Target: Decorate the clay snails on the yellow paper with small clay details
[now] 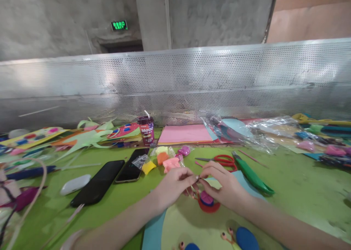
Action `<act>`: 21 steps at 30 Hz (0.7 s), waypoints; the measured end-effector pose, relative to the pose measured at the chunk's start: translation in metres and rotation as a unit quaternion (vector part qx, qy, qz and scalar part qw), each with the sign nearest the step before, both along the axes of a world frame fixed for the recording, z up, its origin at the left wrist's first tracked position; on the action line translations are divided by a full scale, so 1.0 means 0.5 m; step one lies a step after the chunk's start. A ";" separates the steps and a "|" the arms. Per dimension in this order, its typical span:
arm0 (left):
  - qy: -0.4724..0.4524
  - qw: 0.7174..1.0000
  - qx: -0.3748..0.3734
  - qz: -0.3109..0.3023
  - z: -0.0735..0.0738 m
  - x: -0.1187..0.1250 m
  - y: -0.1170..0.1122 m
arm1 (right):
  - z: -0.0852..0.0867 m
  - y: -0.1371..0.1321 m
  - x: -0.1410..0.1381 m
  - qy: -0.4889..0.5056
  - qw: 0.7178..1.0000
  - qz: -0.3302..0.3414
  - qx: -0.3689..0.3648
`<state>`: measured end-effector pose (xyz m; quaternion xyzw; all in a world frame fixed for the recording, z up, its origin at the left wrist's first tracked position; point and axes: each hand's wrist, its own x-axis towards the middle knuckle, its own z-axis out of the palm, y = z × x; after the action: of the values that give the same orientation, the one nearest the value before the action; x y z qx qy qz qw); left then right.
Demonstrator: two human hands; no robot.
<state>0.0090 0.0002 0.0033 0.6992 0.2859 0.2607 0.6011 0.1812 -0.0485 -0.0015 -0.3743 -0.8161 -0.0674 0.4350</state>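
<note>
My left hand (178,184) and my right hand (223,182) meet over the upper part of a pale yellow-green sheet (189,226). Both thumbs and forefingers pinch together at one spot, with a tiny dark bit between the fingertips, too small to name. Just below them lies a clay snail (207,202) with a red body and a purple and blue round shell. Lower on the sheet are a blue clay disc (246,238) with a stalked-eye piece beside it and another blue disc (192,246), cut off by the frame. A light blue sheet (153,228) shows under the pale one.
Red-handled scissors (226,162) and a green cutter (252,175) lie beyond my right hand. Bagged clay lumps (163,158), two phones (98,182), a white case (75,184) and a purple cup (146,131) stand left. Pink paper (185,134) lies before the perforated metal barrier (181,81).
</note>
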 end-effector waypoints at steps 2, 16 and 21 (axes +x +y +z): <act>0.000 1.000 0.002 0.002 0.002 -0.001 -0.001 | 0.001 -0.001 -0.001 0.004 1.000 0.003 -0.010; 0.005 1.000 0.019 0.006 0.004 0.000 0.001 | 0.003 -0.001 -0.001 0.019 0.999 0.007 -0.027; 0.008 1.000 0.026 0.004 0.002 0.000 0.001 | 0.003 0.001 0.000 0.022 0.999 0.011 -0.043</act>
<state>0.0088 0.0007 0.0041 0.7157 0.2863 0.2654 0.5792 0.1813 -0.0482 -0.0003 -0.3854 -0.8126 -0.0195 0.4367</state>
